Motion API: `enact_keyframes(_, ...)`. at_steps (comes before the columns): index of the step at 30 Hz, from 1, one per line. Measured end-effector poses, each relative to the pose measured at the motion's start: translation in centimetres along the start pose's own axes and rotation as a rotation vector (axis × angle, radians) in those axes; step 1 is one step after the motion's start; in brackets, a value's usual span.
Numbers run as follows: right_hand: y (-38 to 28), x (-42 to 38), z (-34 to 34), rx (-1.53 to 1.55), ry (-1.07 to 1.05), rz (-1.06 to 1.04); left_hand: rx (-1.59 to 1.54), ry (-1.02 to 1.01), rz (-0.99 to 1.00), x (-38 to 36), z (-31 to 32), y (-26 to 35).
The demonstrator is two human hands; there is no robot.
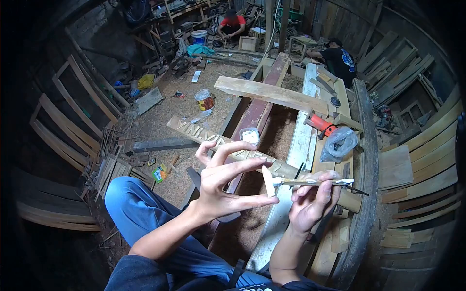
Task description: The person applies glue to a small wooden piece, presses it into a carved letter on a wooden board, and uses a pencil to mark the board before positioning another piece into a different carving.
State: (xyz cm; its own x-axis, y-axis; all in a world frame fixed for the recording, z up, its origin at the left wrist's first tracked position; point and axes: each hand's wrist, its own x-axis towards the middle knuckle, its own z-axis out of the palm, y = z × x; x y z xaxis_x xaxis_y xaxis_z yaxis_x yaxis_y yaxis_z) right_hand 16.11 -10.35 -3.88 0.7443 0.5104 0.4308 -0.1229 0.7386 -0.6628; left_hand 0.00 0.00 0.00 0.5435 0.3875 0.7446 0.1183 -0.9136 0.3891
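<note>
My left hand (221, 177) pinches a small pale wooden piece (268, 182) by its two ends, between thumb and fingertips. My right hand (315, 203) grips a thin stick (310, 183) smeared with white paste at both ends. The stick's white left tip is right at the wooden piece. A thin black strip (359, 190) pokes out beside my right hand. Just beyond my hands, a small plastic tub (250, 135) holds white paste. Under and past my left hand runs a wooden board (175, 122) with several small wooden pieces lying along it.
An orange power tool (320, 124) and a clear plastic bag (340, 144) lie on the bench at right. A long plank (269, 93) crosses the bench. A paint can (204, 100) stands on the shaving-covered floor. Two people (232, 25) crouch or sit farther back.
</note>
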Motion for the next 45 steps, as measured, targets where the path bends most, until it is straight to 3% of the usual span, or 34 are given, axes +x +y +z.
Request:
enact_keyframes(15, 0.7, 0.2, -0.7, -0.057, -0.141, -0.084, 0.077, -0.033, -0.122, 0.5, -0.2, 1.3)
enact_keyframes(26, 0.8, 0.0, -0.3, -0.039, 0.0, -0.019, 0.063, -0.037, -0.109, 0.5, -0.1, 1.0)
enact_keyframes(33, 0.9, 0.3, -0.6, 0.0, -0.093, -0.074, 0.054, -0.031, -0.117, 0.6, 0.1, 0.8)
enact_keyframes(35, 0.8, 0.1, -0.6, 0.047, -0.009, -0.009, 0.023, -0.039, -0.127, 0.5, 0.2, 0.6)
enact_keyframes(45, 1.1, 0.3, -1.4, 0.027, 0.066, -0.064, 0.007, -0.078, -0.157, 0.2, 0.0, 0.1)
